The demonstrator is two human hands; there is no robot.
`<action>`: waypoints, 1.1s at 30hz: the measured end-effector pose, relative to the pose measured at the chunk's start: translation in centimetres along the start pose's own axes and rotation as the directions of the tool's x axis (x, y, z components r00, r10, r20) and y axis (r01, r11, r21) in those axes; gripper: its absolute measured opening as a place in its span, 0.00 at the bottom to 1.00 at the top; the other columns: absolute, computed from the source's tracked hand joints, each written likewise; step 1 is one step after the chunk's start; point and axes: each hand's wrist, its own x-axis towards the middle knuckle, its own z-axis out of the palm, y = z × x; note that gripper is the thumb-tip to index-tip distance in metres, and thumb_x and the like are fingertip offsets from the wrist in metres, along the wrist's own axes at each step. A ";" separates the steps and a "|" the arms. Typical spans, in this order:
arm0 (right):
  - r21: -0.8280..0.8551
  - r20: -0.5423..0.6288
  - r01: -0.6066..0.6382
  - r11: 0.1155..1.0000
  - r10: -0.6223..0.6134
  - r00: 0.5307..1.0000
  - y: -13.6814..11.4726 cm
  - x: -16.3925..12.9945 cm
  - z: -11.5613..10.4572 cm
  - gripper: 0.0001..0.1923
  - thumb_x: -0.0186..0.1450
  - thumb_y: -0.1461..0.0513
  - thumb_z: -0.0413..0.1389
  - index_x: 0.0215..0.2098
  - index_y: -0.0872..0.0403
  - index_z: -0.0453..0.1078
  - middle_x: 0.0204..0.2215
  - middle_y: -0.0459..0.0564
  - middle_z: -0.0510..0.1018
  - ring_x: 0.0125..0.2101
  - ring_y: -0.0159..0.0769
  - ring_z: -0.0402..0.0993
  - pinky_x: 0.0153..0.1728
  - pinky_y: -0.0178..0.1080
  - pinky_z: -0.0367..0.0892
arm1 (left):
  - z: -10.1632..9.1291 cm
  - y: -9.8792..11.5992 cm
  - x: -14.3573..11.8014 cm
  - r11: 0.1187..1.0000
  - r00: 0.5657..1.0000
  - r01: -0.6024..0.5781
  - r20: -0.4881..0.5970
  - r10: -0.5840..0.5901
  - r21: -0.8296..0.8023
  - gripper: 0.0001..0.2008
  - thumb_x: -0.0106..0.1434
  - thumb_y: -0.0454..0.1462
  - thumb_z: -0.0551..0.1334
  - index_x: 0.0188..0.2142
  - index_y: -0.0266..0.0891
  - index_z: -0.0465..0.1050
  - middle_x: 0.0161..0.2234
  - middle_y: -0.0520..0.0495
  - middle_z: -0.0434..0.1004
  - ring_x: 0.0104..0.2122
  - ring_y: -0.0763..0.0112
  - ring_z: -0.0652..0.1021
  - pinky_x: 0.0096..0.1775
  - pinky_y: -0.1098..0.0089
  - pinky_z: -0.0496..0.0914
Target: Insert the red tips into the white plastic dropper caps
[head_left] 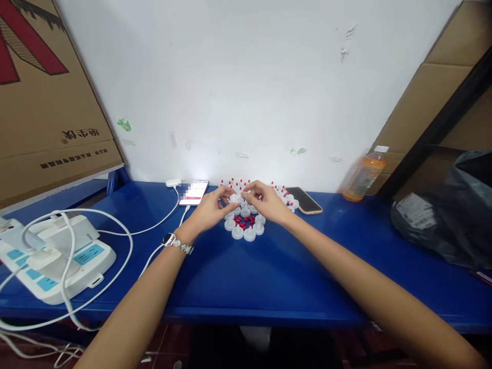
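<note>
1. Left hand [212, 207], mine: thumb and fingers pinched on one white cap [235, 199], held raised over the near cluster.
2. Right hand [267, 201], mine: fingertips drawn together at the same cap; whether they grip a small part there, I cannot tell.
3. Handling note: I judge it best to steady the cap with my left and do the fine fingering with my right, pressing straight along its axis, wrists kept low and clear of the pieces below.
4. White caps [249, 234], several: loosely ringed on the desk [269, 282], just below my hands.
5. Red pieces [243, 223], small, loose: lying inside that ring; lifting them singly should avoid scattering.
6. Red-tipped caps [286, 193]: grouped behind and right of my hands; elbows and knuckles best kept off them.
7. Phones, two: one left [195, 192], one right [305, 200].
8. Orange bottle [364, 175]: farther right, against the wall.
</note>
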 end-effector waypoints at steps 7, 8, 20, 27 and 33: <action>-0.143 0.013 0.042 0.989 -0.040 0.999 0.9 5.4 0.7 0.06 0.62 0.62 0.56 0.34 0.57 0.73 0.29 0.50 0.80 0.30 0.33 0.74 0.33 0.35 0.65 | -0.8 -2.5 0.1 0.979 0.992 0.111 -0.083 -0.098 0.172 0.17 0.64 0.42 0.61 0.51 0.39 0.68 0.42 0.43 0.77 0.36 0.65 0.77 0.39 0.64 0.71; -0.218 0.025 0.025 0.976 -0.020 0.999 1.3 6.1 0.9 0.06 0.62 0.63 0.56 0.34 0.57 0.74 0.29 0.50 0.80 0.30 0.33 0.74 0.34 0.35 0.65 | -0.9 -3.0 0.1 0.968 0.992 0.108 -0.082 -0.091 0.225 0.14 0.65 0.40 0.59 0.48 0.38 0.70 0.41 0.43 0.77 0.36 0.64 0.76 0.39 0.63 0.71; -0.665 0.255 0.091 0.741 0.111 0.961 3.1 8.0 3.2 0.09 0.62 0.59 0.57 0.34 0.54 0.79 0.36 0.53 0.83 0.39 0.43 0.77 0.44 0.41 0.62 | -0.7 -4.5 0.1 0.941 0.995 0.081 -0.085 -0.056 0.328 0.08 0.65 0.36 0.57 0.40 0.38 0.75 0.37 0.43 0.75 0.35 0.62 0.76 0.38 0.63 0.70; -0.687 0.203 0.076 0.723 0.092 0.975 2.4 9.9 4.7 0.18 0.65 0.50 0.54 0.42 0.54 0.75 0.38 0.55 0.82 0.42 0.45 0.75 0.48 0.45 0.60 | -1.0 -4.6 0.0 0.934 0.987 0.137 -0.128 -0.099 0.331 0.07 0.65 0.34 0.57 0.40 0.37 0.73 0.37 0.42 0.75 0.35 0.62 0.75 0.39 0.62 0.69; -0.712 0.252 0.108 0.694 0.108 0.962 1.7 10.7 5.7 0.09 0.64 0.58 0.54 0.34 0.55 0.74 0.36 0.56 0.82 0.42 0.45 0.75 0.50 0.47 0.57 | -1.1 -4.6 -0.1 0.936 0.984 0.161 -0.129 -0.127 0.311 0.07 0.65 0.35 0.58 0.40 0.37 0.72 0.39 0.41 0.74 0.39 0.60 0.76 0.42 0.60 0.70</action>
